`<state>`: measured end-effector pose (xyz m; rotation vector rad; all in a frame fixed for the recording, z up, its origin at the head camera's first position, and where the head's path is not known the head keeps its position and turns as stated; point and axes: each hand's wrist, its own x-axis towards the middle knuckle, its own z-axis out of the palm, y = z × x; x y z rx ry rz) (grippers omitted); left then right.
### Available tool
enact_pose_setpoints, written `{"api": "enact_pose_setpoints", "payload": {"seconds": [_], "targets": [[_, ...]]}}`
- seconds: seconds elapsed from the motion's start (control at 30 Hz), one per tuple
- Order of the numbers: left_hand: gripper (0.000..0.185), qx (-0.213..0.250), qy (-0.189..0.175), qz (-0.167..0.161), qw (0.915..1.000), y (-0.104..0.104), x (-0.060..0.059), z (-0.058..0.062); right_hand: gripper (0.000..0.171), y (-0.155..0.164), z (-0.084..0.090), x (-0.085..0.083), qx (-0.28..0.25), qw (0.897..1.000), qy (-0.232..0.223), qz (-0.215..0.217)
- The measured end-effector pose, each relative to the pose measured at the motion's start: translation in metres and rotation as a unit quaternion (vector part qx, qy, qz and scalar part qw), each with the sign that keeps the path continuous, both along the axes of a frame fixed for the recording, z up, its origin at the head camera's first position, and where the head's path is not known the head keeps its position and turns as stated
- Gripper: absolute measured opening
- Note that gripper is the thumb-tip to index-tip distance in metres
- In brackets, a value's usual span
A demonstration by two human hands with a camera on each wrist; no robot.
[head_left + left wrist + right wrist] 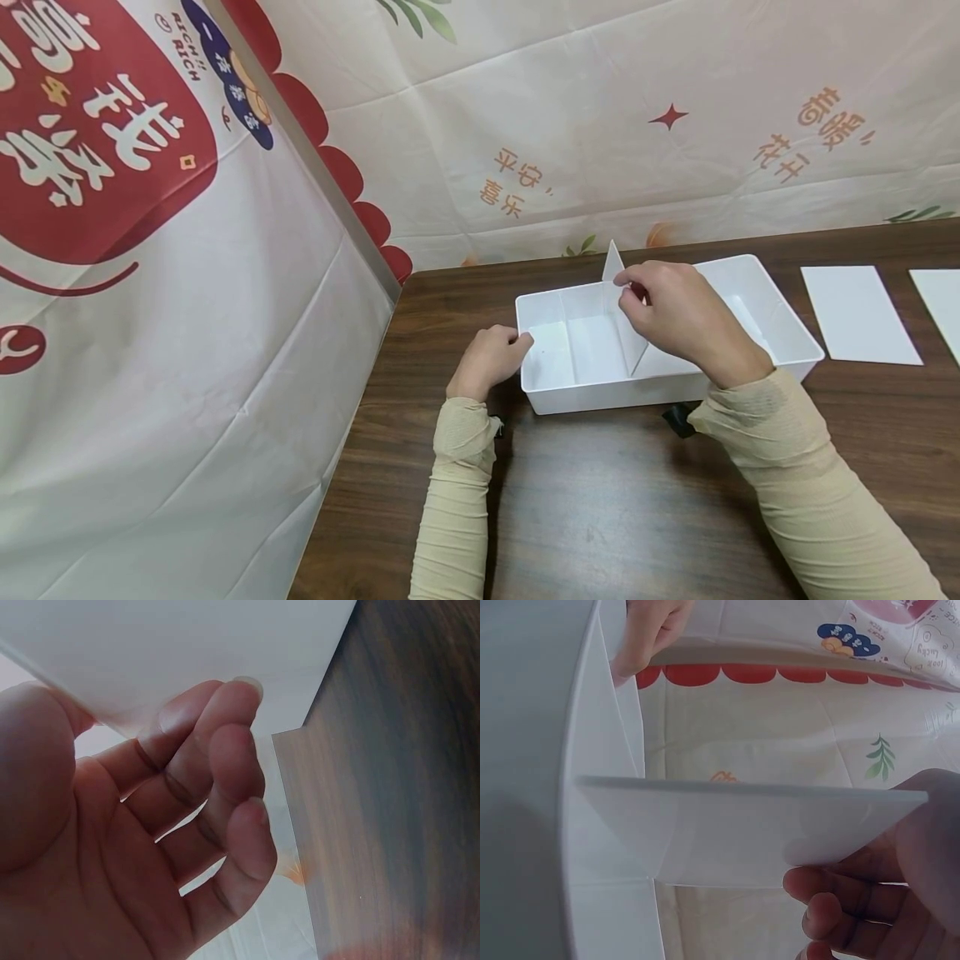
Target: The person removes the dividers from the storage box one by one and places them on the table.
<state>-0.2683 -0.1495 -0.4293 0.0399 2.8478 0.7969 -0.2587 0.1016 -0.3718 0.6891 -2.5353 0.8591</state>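
A long white storage box (581,397) sits on the table, open side up. My left hand (489,360) grips its left end wall; the thumb hooks over the rim, and the curled fingers (238,761) lie against the outer side in the left wrist view. Between thumb and fingers my right hand (678,317) pinches a thin white divider panel (612,262). This panel stands crosswise in the box, its far corner rising above the back rim. In the right wrist view, the panel (735,832) spans inward from the box wall (604,742).
Two flat white panels, one nearer (861,315) and one cut off by the frame edge (943,304), lie right of the box on the dark wooden table (592,500). Printed cloth (600,125) hangs behind the table and along its left side.
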Motion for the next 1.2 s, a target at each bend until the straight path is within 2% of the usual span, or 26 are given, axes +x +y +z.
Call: {"api": "enact_pose_setpoints", "payload": {"seconds": [0.87, 1.1, 1.2], "targets": [[0.042, 0.008, 0.006, -0.008, 0.9999, 0.0000, -0.0012, -0.0013, 0.026, 0.0051, 0.0038, 0.0006, -0.002, 1.000, -0.009, -0.003], [0.042, 0.007, 0.003, -0.003, 1.0000, 0.0008, 0.0009, 0.0002, 0.026, 0.0059, 0.0064, 0.0035, 0.002, 0.999, -0.037, -0.009], [0.041, 0.006, 0.004, -0.003, 1.0000, 0.0010, 0.0017, 0.0001, 0.026, 0.0067, 0.0068, 0.0040, 0.001, 0.999, -0.035, -0.011]]}}
